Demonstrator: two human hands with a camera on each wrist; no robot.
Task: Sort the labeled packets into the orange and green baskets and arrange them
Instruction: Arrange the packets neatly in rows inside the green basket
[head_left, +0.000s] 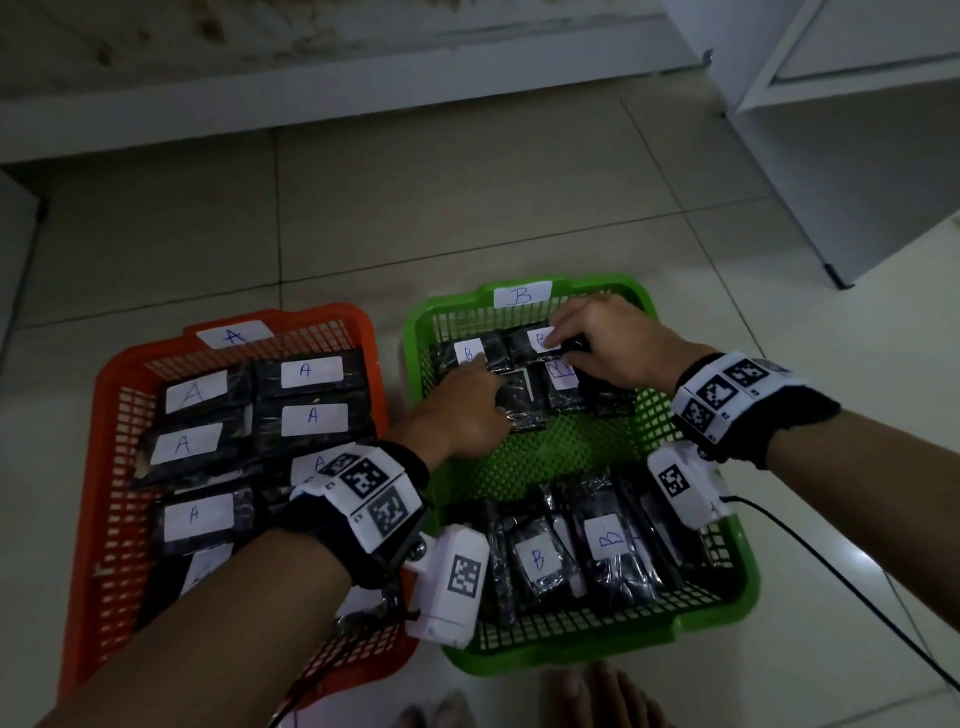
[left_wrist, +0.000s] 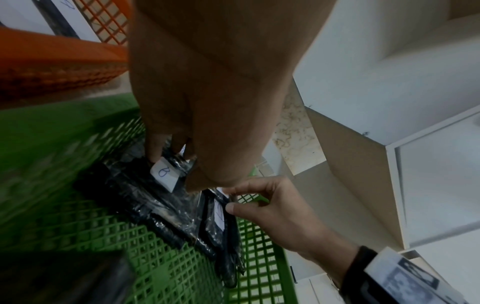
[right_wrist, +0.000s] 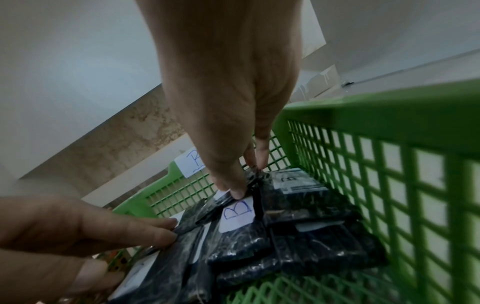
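Both hands work at the far end of the green basket (head_left: 691, 631). Left hand (head_left: 457, 410) lies flat, fingers straight & together, tips pressing on the far-left B packet (head_left: 475, 356) and the packet under it. Right hand (head_left: 597, 345) is curled, thumb & fingertips (right_wrist: 237, 192) pinching the top edge of the far-right B packet (head_left: 540, 340), just ahead of the left fingertips.

Room: far packets sit close against the basket's back wall, w/ its mesh side wall just right of the right hand. Behind both wrists a bare strip of green mesh floor (head_left: 561, 457) is open, between the far cluster & the near pile of B packets (head_left: 571, 556), which fills the end nearest the person. Orange basket (head_left: 93, 519) sits left of the left forearm, packed w/ A packets (head_left: 306, 415); narrow floor gap between the two rims.

Orientation: far B packets lie flat, labels up. A packets run long axis left-right. Near B pile is jumbled, long axes mostly running near-far, some tilted & overlapping.

Materials: packets are black, wrapped in crinkly glossy clear film, flat rectangles w/ white paper labels, blue handwritten letters. Baskets are rigid plastic lattice w/ solid rims, each w/ a white tag at the far rim. Floor (head_left: 467, 208) is pale glossy tile.
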